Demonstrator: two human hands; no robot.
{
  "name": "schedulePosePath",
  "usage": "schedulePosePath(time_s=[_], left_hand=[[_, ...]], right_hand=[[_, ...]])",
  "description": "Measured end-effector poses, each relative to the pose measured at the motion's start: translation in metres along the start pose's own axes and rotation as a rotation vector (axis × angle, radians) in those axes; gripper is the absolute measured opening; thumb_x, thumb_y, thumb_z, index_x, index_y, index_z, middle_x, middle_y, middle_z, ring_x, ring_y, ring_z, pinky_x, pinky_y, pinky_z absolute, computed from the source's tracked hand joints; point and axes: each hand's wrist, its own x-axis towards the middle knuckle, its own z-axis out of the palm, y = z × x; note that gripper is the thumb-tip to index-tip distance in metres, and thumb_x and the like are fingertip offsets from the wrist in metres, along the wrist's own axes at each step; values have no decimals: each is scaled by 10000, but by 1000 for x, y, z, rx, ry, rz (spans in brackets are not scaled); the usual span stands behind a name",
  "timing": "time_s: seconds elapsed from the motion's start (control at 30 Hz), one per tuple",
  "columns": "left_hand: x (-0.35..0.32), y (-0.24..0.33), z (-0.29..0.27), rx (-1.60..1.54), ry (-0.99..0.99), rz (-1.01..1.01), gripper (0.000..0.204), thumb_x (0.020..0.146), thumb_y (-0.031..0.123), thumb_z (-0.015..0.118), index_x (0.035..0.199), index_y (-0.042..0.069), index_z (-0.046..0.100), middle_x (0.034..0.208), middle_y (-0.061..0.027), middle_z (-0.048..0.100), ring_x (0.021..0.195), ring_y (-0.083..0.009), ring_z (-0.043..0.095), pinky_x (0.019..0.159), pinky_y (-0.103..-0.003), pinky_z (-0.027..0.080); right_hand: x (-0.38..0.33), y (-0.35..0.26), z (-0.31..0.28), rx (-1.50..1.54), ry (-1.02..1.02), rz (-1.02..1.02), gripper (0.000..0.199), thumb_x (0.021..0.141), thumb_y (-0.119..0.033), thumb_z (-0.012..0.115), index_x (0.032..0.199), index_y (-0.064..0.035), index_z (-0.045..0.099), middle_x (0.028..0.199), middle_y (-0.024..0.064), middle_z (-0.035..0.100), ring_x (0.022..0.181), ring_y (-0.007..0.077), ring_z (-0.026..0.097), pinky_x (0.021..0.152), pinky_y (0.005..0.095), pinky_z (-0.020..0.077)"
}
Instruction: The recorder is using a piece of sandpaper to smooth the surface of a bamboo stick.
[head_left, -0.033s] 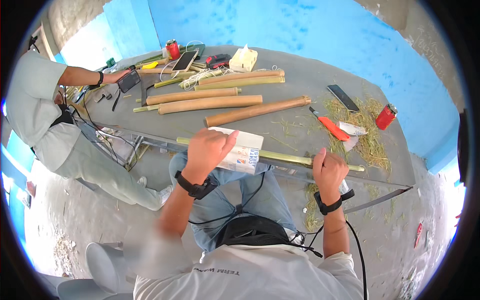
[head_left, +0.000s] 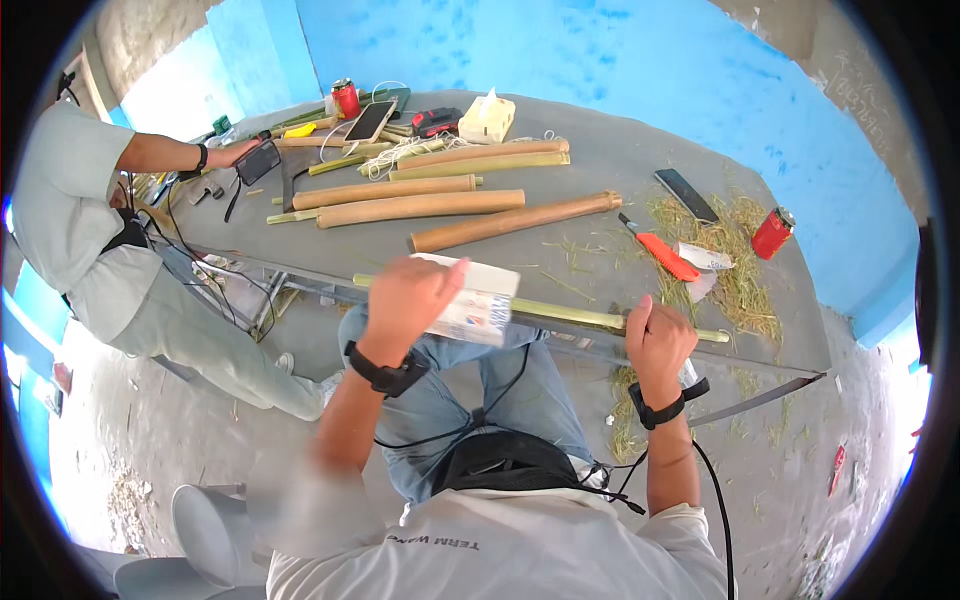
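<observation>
A thin green bamboo stick (head_left: pixel 565 314) lies crosswise above my lap, along the near edge of the table. My left hand (head_left: pixel 406 305) is closed around a folded sheet of sandpaper (head_left: pixel 476 314) with a printed white backing, which wraps over the stick's left part. The stick's left tip shows beyond this hand; the paper hides the stretch under it. Near the stick's right end, my right hand (head_left: pixel 660 345) is closed round it with the thumb up.
Several brown bamboo pieces (head_left: pixel 420 208) lie on the grey table (head_left: pixel 610 165). Toward the right are an orange-handled knife (head_left: pixel 667 257), a phone (head_left: pixel 686 195), a red can (head_left: pixel 773 233) and green shavings (head_left: pixel 740 285). At left another person's hand (head_left: pixel 232 152) holds a dark device.
My left hand and the sandpaper have shifted slightly left along the bamboo stick. My right hand keeps its place on the stick.
</observation>
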Motion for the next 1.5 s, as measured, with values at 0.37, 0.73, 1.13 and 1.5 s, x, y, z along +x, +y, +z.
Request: schedulePosePath(time_s=[0.37,0.73,1.13,1.5], left_hand=[[-9,-58,-24,-63,190,-94,542,991,259,695,543,20,504,539,-157,476,484,-377,465,491,-473,356],[12,18,12,-132,95,69,526,955,250,733,531,70,479,530,-103,491,488,-326,500,511,-433,390],[-7,-65,-25,26,83,-36,573,975,326,714,518,54,501,519,-126,489,462,-344,465,487,-456,375],[11,8,9,-65,84,89,560,956,324,732,508,84,497,506,-95,478,478,-324,480,521,-419,411]], right_hand=[[2,3,-2,-31,15,37,432,903,-118,653,501,-63,505,502,115,489,458,330,487,464,440,343],[1,-2,0,-46,-15,11,425,908,-117,648,506,-63,521,511,106,511,456,325,486,471,433,358],[4,0,-3,-22,-11,33,442,926,-128,635,506,-58,517,509,116,494,455,336,479,465,440,343],[-1,-1,2,-54,-1,15,441,913,-147,646,501,-64,512,503,114,493,450,335,487,463,447,349]])
